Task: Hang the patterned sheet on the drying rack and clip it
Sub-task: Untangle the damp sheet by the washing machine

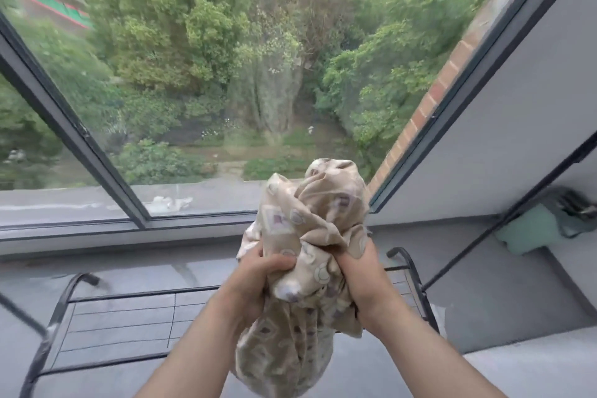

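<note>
Holding the patterned sheet (318,210) bunched in a tall wad, the person has both fists closed into its folds. The left hand (258,274) grips the left side of the bundle with its fingers curled into the cloth, and the right hand (363,271) clutches the right side in the same way. The sheet is up in the air in front of the window (97,152), above the right part of the drying rack (122,316), whose dark frame and thin lines lie below the forearms. The sheet's lower end hangs down between the arms, and none of it is draped over a rail yet.

The step in hand looks like the very start: lifting the gathered sheet before spreading it. The next move, as I judge it, calls for finding an edge or corner, shaking the wad open and laying it across the rack lines so that it hangs evenly. No clip shows clearly. A pale green cloth (523,232) lies on a ledge at the right, and the dark thing beside it is too blurred to name.
</note>
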